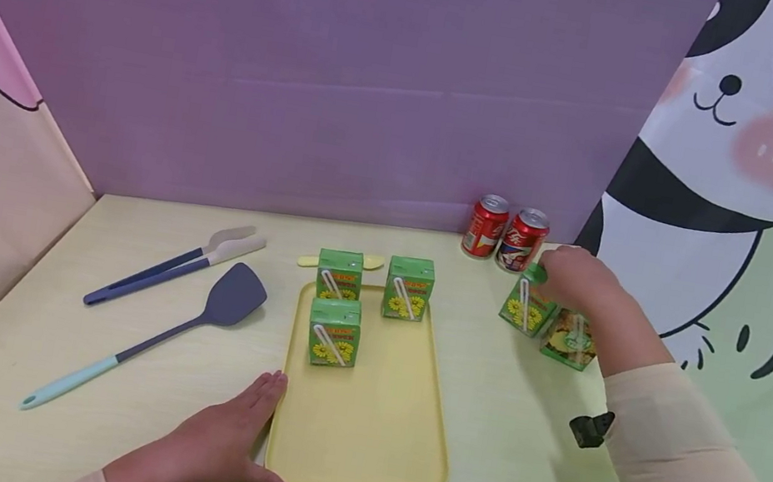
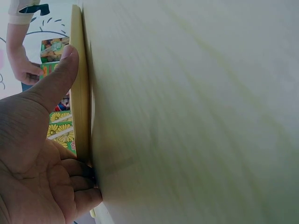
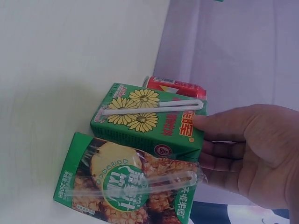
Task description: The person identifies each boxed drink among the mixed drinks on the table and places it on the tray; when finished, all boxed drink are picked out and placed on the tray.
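Pale table (image 1: 489,409) seen from above: at the far right, a person's right hand (image 1: 580,287) pinches the top of a green flower-print carton (image 1: 526,309) between thumb and fingers, just beside a pineapple carton (image 1: 567,345) and near two red cans (image 1: 485,230). The left hand (image 1: 221,441), thumb and fingers spread apart, touches the near left corner of a yellow tray (image 1: 371,432). Three more flower-print cartons (image 1: 335,338) stand toward the tray's far end. To the left lie a dark spatula (image 1: 236,297) and tongs (image 1: 161,273)
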`<state>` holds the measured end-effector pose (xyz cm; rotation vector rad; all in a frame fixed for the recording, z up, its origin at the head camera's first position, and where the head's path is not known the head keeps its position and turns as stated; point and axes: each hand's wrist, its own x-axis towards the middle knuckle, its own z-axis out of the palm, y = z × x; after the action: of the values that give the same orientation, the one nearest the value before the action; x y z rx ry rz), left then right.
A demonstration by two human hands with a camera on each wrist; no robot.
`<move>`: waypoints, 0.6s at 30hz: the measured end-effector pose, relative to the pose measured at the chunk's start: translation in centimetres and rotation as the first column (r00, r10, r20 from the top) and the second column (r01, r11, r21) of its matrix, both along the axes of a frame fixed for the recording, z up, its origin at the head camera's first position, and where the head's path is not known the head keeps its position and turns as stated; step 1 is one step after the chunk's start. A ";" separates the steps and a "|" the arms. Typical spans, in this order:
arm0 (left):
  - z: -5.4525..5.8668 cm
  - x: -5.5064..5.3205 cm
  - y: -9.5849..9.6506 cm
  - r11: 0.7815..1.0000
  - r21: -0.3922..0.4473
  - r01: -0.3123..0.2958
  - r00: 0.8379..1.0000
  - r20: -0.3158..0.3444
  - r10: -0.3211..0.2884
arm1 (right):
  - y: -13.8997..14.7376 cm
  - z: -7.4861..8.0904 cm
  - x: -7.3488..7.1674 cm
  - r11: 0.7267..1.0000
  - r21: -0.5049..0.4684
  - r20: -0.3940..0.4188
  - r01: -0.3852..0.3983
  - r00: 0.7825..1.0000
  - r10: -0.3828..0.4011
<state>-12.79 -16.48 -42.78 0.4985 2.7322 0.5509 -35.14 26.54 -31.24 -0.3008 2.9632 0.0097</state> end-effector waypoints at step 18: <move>-0.1 0.0 0.0 1.000 -0.010 0.008 1.000 -0.011 -0.008 | -2.7 2.1 2.4 0.987 -0.062 -0.022 -0.145 0.989 0.144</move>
<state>-12.82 -16.46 -42.84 0.5108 2.7408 0.5339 -32.77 23.83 -29.16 -0.5267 2.9564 -0.0648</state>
